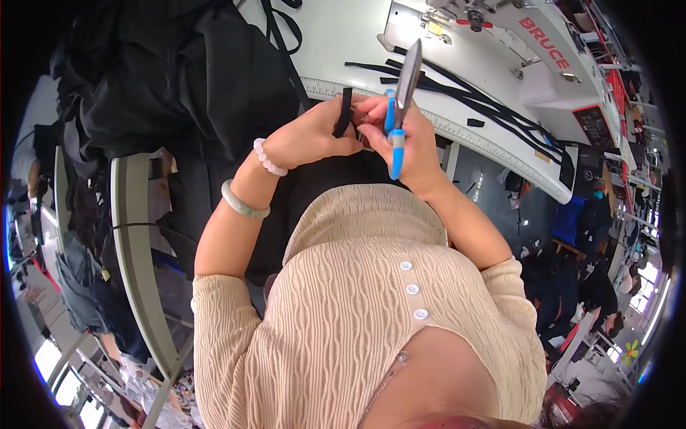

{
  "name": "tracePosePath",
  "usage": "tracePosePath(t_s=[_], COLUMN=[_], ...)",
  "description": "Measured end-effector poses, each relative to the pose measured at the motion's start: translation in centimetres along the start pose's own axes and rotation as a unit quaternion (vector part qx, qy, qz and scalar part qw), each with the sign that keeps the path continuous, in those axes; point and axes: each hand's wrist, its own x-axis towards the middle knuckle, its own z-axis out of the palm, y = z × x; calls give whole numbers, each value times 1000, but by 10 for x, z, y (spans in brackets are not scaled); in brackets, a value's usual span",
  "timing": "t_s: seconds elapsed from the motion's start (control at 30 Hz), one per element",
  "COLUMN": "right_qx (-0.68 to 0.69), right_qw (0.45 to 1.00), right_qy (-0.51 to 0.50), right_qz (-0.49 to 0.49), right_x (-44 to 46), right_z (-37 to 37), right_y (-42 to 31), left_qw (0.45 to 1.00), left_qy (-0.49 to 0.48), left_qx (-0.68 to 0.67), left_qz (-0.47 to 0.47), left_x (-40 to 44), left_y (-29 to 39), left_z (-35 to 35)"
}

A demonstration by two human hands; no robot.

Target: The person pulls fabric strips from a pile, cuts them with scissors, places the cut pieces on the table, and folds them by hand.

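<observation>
A short black fabric strip (346, 107) sticks up between the fingers of my left hand (309, 136), which is closed on it. My right hand (418, 146) is closed around blue-handled scissors (409, 82), their blades pointing up and away from me. The fingertips of both hands meet close together near the table's front edge; what lies between them is partly hidden. A large heap of black fabric (193, 79) is beside my left hand and hangs over the edge.
A white sewing machine (550, 57) stands at the back right of the white table (336, 43). Long black strips (464, 93) and a small black scrap (475, 123) lie on the table. A ruler strip (457, 130) runs along its front edge. A metal frame (132, 236) stands at left.
</observation>
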Motion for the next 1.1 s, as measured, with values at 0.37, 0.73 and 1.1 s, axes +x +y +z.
tracePosePath(t_s=[0.37, 0.73, 1.1], right_qx=[-65, 71, 14], right_qw=[995, 995, 994], right_qy=[-72, -4, -67], right_qz=[3, 68, 86], right_x=[17, 21, 16], right_z=[3, -15, -22], right_y=[-14, -29, -34], left_qw=[996, 989, 954], left_qy=[4, -31, -72], left_qx=[76, 140, 290], left_qz=[-43, -39, -23], left_x=[-2, -5, -2], left_y=[-1, 21, 28], left_z=[-7, 0, -2])
